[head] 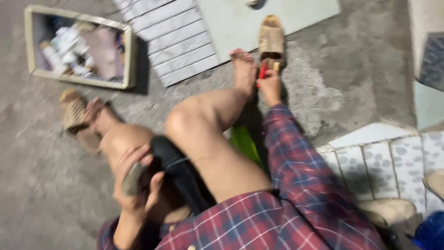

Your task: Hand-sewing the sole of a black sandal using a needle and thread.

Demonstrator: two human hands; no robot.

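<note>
Left hand (136, 180): clasps grey stone (133, 179) at knee.
Right hand (269, 85): grips red tool (262, 73) beside sandal (271, 41).
Box (132, 60): blurred packages, far left.
Floor (41, 185): open concrete, left.

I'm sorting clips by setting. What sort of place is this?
Probably a rough floor-level work spot, perhaps where tiling is under way: a bare concrete floor, loose ribbed white tile panels lying on it, and a shallow box of supplies. The person sits on the ground.
</note>
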